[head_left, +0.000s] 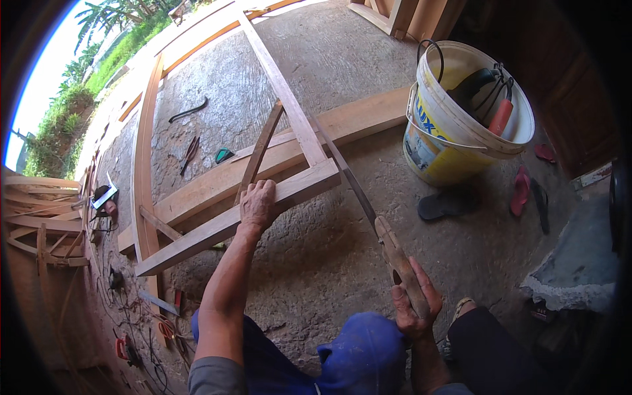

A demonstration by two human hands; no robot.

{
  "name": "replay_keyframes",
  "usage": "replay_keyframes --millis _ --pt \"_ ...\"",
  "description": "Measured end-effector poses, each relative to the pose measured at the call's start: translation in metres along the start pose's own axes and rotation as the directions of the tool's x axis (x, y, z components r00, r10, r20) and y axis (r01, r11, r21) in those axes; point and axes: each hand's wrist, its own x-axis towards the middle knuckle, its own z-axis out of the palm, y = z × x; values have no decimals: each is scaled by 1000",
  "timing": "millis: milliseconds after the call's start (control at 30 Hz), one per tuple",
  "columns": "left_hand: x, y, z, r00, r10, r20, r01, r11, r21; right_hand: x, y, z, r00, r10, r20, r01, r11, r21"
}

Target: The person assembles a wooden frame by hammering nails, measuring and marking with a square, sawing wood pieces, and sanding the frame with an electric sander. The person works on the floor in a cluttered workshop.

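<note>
My right hand (pixel 416 303) is closed round the wooden handle of a handsaw (pixel 359 194). The saw's narrow dark blade is seen nearly edge-on and runs up and away past the right corner of a wooden frame (pixel 276 191). Whether its teeth touch the wood I cannot tell. My left hand (pixel 258 203) grips the frame's near rail from above, left of that corner. A short brace (pixel 266 135) slants between this rail and the long side piece. A thick beam (pixel 355 118) lies across the floor beneath the frame.
On the right stands a white bucket (pixel 421 112) with tools inside, near a dark sandal (pixel 450 203) and pink slippers (pixel 520 191). A pry bar (pixel 188 110), pliers (pixel 189 155) and a green tape measure (pixel 224 155) lie beyond the frame. Cords and tools lie lower left.
</note>
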Motion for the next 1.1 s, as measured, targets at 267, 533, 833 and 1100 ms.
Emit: replay_keyframes --millis 267,533,833,1100 --pt "-8 3 20 991 -111 -74 112 994 7 -19 -13 8 997 73 2 -73 997 20" --pt "-13 4 21 990 -118 -72 118 993 4 -17 -14 9 999 26 41 -25 999 -45" --pt "-12 4 20 987 -135 -86 135 991 -4 -16 -14 10 996 73 42 -73 997 -7" --pt "-11 10 14 990 -133 -55 135 990 31 -23 -15 -4 999 10 51 -6 997 -73"
